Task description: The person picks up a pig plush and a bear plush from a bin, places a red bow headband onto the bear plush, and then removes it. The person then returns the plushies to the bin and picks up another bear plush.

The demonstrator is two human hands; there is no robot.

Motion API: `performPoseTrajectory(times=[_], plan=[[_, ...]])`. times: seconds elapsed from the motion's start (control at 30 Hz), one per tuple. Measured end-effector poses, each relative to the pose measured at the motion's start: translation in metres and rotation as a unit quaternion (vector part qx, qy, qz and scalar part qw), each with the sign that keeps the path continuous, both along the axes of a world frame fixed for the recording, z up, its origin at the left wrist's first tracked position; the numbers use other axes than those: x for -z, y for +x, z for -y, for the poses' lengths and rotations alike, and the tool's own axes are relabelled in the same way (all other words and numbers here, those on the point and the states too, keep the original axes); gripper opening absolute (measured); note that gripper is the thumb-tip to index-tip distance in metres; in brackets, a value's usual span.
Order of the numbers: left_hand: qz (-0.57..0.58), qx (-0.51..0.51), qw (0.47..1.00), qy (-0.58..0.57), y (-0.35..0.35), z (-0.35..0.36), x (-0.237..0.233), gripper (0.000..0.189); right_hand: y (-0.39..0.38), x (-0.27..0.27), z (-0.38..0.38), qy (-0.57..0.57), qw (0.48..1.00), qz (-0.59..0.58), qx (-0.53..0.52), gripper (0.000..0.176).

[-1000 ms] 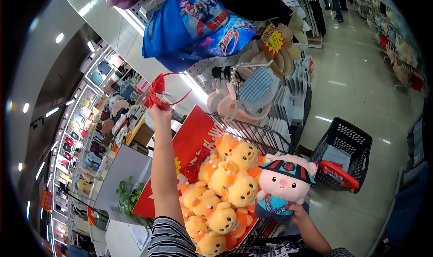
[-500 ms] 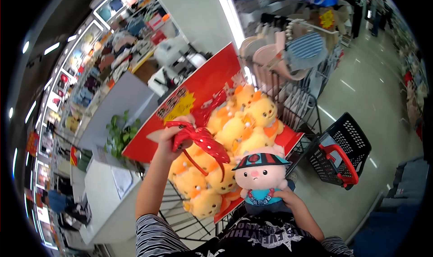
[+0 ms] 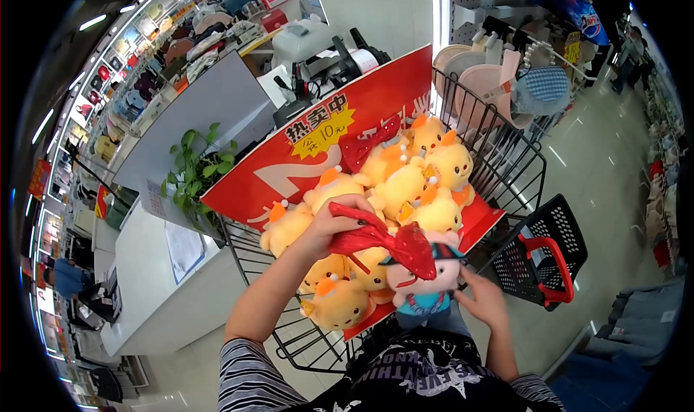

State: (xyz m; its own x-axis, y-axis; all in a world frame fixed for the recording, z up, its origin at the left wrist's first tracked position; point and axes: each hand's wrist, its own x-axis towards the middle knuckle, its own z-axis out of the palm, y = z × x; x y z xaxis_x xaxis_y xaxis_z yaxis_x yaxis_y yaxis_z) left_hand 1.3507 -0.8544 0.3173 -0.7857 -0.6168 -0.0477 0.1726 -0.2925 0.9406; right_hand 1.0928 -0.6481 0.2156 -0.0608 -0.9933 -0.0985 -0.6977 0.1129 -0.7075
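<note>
While clamping a red headband (image 3: 413, 253) in the left hand (image 3: 335, 225) over the face of a pink plush pig (image 3: 425, 304), pictured with the right hand (image 3: 486, 300) loosely spread just right of it, near yellow plushes (image 3: 402, 191).

1 glossy red bow headband (image 3: 394, 245), bow slanting down to the right, thin band partly visible beneath, in front of 1 pink pig plush toy (image 3: 434, 288), upright, turquoise top, face and dark visor (image 3: 447, 251) partly hidden.

Black shirt (image 3: 419, 383), pale printed lettering (image 3: 406, 361); sleeves (image 3: 253, 376) striped dark and light.
</note>
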Motion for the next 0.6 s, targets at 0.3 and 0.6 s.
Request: performPoseTrajectory(times=[0.3,0.6], plan=[[-0.012,0.02,0.994,0.106,-0.016,-0.028,0.004,0.027,0.008,-0.033,0.027,-0.174,0.939,0.296,0.027,0.04],[0.107,0.11,0.983,0.1,-0.034,-0.049,0.009,0.024,0.049,-0.033,0.003,-0.014,0.748,0.663,-0.001,0.056]])
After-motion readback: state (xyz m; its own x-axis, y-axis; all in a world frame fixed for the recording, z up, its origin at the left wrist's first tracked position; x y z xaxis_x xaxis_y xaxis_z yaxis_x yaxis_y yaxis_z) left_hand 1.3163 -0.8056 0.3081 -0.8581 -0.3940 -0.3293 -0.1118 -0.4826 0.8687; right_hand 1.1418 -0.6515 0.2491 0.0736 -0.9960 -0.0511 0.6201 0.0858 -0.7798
